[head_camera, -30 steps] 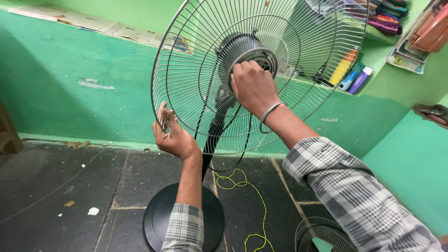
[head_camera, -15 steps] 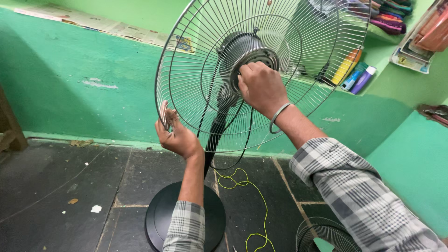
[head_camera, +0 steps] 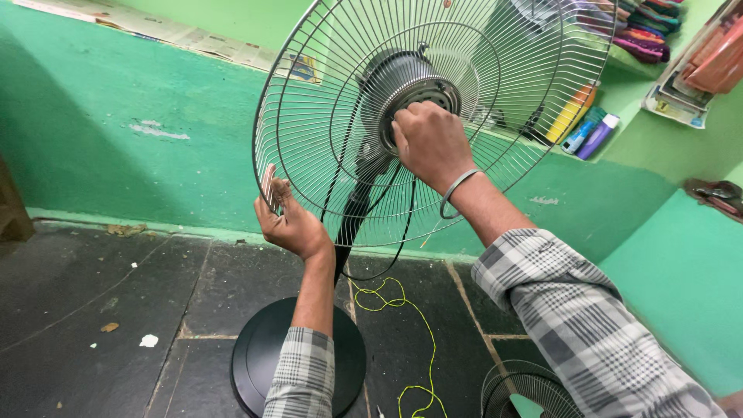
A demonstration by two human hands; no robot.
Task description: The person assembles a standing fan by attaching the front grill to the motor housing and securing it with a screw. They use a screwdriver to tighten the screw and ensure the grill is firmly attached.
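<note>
light: soft, even daylight, moderately bright | shadow: broad dark patch on the green wall [head_camera: 93, 147] left of the left hand [head_camera: 290, 224], floor dim below it | glare: faint sheen on wire guard [head_camera: 325, 124] above both hands | focus: right hand [head_camera: 429, 143] sharp, shelf items up right slightly soft | edges: wide-angle bowing

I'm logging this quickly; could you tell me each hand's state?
Left hand: closed on the fan guard rim.
Right hand: closed at the motor hub.

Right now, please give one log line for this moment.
left hand: grips fan guard rim | right hand: on motor hub | fan base: on floor
</note>
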